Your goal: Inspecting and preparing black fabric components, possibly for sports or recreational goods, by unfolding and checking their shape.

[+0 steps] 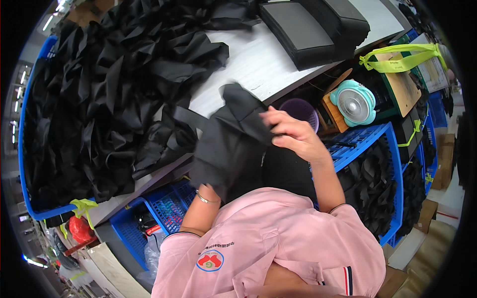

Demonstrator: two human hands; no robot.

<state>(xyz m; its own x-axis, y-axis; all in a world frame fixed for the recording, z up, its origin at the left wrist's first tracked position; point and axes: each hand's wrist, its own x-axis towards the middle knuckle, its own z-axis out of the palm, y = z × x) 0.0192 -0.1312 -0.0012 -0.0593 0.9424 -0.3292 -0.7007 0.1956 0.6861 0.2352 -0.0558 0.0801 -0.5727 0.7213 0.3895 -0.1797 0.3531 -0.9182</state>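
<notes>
While the white worktable (251,64) is the reference, count at its near edge: 1 black fabric piece (223,144) in work, folded and blurred, its upper end overlapping the tabletop in view. Whether it touches the table, can't tell.

Hands: 2. Right hand (297,136) has loosely curved fingers at the piece's right edge; pinching or only touching, can't tell. Left hand is covered by the same piece, grip can't be told; only the wrist shows, 1 bracelet (207,199) on it.

On the worktable, left part: 1 big heap of black fabric pieces (99,94), too tangled to count, with 1 blue plastic rim (22,159) curving round its left side. On the worktable, far right: 2 block-shaped stacks, black with grey tops, side by side: left stack (298,30), right stack (345,22).

Right of the worktable: 1 purple basket (304,110), 1 turquoise fan (354,103), 1 fluorescent yellow strap (410,60), plus 1 blue crate (396,169) loaded with more black pieces.

Below the worktable's near edge, left side: blue basket (150,211), one or two units, can't tell; 1 red bag (80,231) farther left.
</notes>
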